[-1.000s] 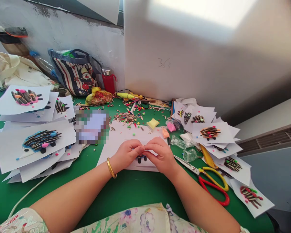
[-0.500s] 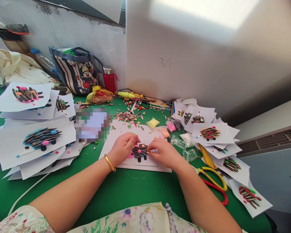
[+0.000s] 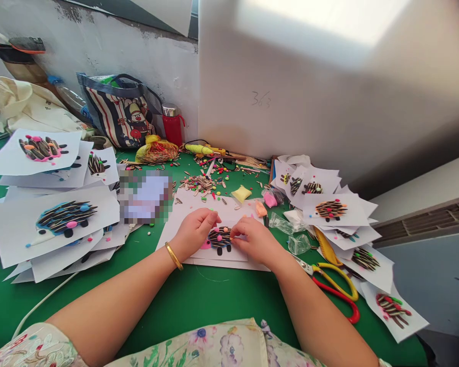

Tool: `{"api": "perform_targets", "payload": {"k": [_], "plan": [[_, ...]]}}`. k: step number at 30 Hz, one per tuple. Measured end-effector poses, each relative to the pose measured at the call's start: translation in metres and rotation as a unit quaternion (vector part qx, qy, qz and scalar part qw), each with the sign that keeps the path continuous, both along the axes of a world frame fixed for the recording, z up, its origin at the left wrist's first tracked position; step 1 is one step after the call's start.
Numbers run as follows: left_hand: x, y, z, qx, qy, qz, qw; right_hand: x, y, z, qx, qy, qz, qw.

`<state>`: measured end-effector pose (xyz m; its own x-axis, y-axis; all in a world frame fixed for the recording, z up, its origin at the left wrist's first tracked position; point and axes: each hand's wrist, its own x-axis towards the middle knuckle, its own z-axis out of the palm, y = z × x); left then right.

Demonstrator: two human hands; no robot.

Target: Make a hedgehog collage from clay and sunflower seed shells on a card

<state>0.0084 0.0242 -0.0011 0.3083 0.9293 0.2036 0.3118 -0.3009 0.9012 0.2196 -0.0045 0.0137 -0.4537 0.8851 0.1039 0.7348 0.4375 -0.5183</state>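
Observation:
A hedgehog picture (image 3: 219, 238) of sunflower seeds and coloured clay lies on white paper (image 3: 229, 259) in front of me. It has a pink face, black feet and small pink, red and blue dots. My right hand (image 3: 254, 238) is at its right edge, thumb and finger pinching a small orange clay ball (image 3: 231, 238) against the seeds. My left hand (image 3: 196, 230) rests at the picture's upper left, partly covering it. Its thumb and fingers are pressed together, and whether anything is between them is hidden.
Hedgehog pictures are piled left (image 3: 19, 219) and right (image 3: 357, 219). Red-and-yellow scissors (image 3: 334, 285) lie by my right forearm. Behind are loose seeds (image 3: 199, 184), yellow clay (image 3: 241, 193), pink clay (image 3: 270, 199) and orange clay (image 3: 260, 208). A red bottle (image 3: 172, 130) and striped bag (image 3: 117, 114) stand farther back.
My hands were together over the picture, then parted to its two sides, uncovering it. Since half a second ago, my right hand has shifted slightly left with the orange ball; my left hand stays still.

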Motion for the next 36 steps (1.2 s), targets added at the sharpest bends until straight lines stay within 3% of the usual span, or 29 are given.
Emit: {"api": "perform_targets", "payload": {"k": [11,30,33,36], "plan": [[0.0,0.001,0.001,-0.005,-0.003,0.002,1.0,0.0,0.001,-0.004,0.016,0.009,0.013,1.0],[0.0,0.002,0.002,0.001,0.011,0.008,1.0,0.001,0.001,0.002,-0.033,0.023,-0.001,0.999],[0.0,0.003,0.002,-0.001,0.017,0.01,1.0,0.009,0.004,0.003,-0.039,0.037,-0.023,0.998],[-0.001,0.003,0.002,-0.002,0.019,0.012,1.0,0.025,0.011,0.003,-0.001,0.037,-0.109,0.993]]}}
